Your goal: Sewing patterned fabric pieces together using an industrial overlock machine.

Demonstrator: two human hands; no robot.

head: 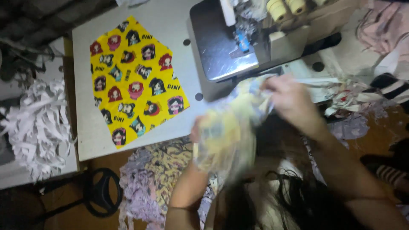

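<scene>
**Two hands grip a bundle of pale fabric at a sewing machine**

The right hand (286,97) is closed around the top of a blurred piece of pale yellow-and-white fabric (232,127), held in the air just in front of the sewing machine (238,40). The left hand (198,132) clasps the same fabric from below and to the left — its fingers are mostly hidden behind the cloth, so how tightly it closes cannot be told. The fabric hangs between the two hands, above the person's lap and clear of the surface (170,21).

To the left, a yellow cut panel printed with cartoon figures (136,81) lies flat on the pale surface, well apart from the hands. Cream thread cones (285,7) stand at the top of the machine. Below the surface's edge, a heap of lilac and yellow printed cloth (153,179) lies on the floor beside a black round pedal base (102,191). A pile of white fabric strips (36,127) sits on a separate ledge at far left — more scraps and garments crowd the right side.
</scene>
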